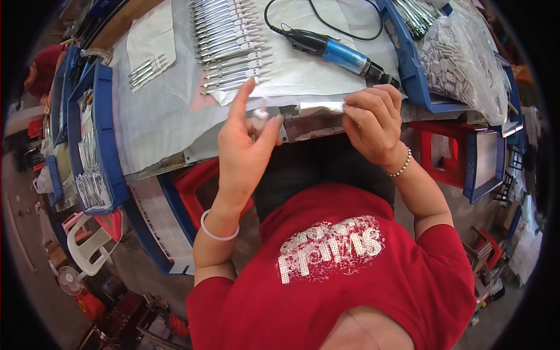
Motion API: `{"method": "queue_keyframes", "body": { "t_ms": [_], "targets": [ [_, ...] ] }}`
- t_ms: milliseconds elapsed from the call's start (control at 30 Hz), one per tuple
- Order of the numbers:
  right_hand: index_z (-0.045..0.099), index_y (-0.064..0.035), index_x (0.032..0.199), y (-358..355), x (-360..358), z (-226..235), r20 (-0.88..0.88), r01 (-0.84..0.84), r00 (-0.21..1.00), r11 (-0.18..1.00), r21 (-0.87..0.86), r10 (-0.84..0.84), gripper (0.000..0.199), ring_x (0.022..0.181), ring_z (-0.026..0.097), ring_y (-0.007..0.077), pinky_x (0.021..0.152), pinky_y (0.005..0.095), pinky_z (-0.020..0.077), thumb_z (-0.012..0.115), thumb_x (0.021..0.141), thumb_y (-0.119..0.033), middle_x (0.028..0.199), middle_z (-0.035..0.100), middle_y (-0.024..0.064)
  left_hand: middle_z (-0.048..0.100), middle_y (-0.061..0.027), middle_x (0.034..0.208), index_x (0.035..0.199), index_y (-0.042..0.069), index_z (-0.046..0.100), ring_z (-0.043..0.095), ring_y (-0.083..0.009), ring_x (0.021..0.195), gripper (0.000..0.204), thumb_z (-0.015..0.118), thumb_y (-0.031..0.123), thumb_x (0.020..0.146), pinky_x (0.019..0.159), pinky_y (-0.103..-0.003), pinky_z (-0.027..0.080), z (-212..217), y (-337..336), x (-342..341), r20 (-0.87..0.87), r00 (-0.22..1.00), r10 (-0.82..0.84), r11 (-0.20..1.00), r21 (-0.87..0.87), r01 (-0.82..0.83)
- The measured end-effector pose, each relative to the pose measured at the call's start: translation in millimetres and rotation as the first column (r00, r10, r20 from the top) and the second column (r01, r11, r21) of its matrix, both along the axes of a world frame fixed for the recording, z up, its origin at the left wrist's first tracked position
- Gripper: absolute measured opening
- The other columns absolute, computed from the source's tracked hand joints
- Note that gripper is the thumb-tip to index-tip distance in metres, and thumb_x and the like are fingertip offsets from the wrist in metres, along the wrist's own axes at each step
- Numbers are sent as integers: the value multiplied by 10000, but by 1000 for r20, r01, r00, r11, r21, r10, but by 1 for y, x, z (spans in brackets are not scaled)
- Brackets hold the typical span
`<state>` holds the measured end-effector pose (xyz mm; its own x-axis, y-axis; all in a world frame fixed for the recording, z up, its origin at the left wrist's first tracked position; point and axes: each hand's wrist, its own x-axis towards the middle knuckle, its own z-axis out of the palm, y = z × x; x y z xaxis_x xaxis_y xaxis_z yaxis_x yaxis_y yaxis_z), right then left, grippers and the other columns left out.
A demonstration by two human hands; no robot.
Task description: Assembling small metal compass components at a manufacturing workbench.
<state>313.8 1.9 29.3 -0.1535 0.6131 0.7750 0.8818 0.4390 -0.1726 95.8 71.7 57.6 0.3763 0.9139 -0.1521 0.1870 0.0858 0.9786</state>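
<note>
My left hand (pixel 240 149) pinches a small white plastic piece (pixel 261 114), smeared by motion, with the index finger pointing up and away. My right hand (pixel 375 121) is closed on one end of a folded white cloth or paper (pixel 321 107), which sticks out to the left along the table's front edge. Beyond both hands, slim metal rods with white end pieces (pixel 236 49) lie side by side in a long row on white sheeting. A blue and black electric screwdriver (pixel 344 57) rests to the right of that row.
A few more rods (pixel 147 71) lie on a white cloth at the left. Blue bins stand at both sides: one (pixel 108 137) holds metal parts, another (pixel 411 70) holds rods and a clear bag of pale plastic pieces (pixel 461 70). The screwdriver's black cable (pixel 350 36) loops at the back.
</note>
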Motion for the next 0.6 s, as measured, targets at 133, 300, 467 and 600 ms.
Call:
{"method": "queue_keyframes", "body": {
  "t_ms": [133, 300, 467, 600],
  "targets": [
    [579, -56, 796, -11, -7, -4, 64, -67, 995, 994, -83, 72, 162, 770, 581, 182, 756, 331, 411, 651, 653, -32, 871, 599, 41, 562, -85, 613, 1121, 32, 600, 519, -103, 521, 300, 649, 57, 825, 529, -256, 425, -15, 4, -2, -473, 881, 32, 830, 503, 240],
    [572, -55, 787, -19, -14, -16, 113, -96, 986, 974, -203, 121, 134, 774, 570, 177, 745, 335, 406, 622, 668, -92, 900, 583, 49, 562, -87, 648, 986, 33, 649, 484, -95, 535, 159, 654, 41, 827, 531, -249, 420, -4, 14, 5, -340, 936, 97, 753, 639, 154],
    [591, -51, 797, -1, 1, 1, 99, -1, 995, 1000, -3, 1, 164, 761, 588, 167, 726, 311, 388, 642, 640, -59, 874, 610, 40, 643, -142, 809, 980, 16, 624, 625, -270, 644, 242, 641, -48, 747, 585, -313, 490, 3, 17, 4, -317, 944, 89, 760, 634, 141],
    [585, -61, 792, -4, -5, -6, 118, -49, 991, 994, -103, 61, 144, 771, 582, 160, 732, 314, 391, 633, 661, -91, 901, 604, 44, 644, -142, 813, 978, 19, 625, 634, -265, 657, 246, 645, -52, 743, 588, -313, 493, 3, 15, 3, -331, 940, 89, 772, 619, 145]
  ]
}}
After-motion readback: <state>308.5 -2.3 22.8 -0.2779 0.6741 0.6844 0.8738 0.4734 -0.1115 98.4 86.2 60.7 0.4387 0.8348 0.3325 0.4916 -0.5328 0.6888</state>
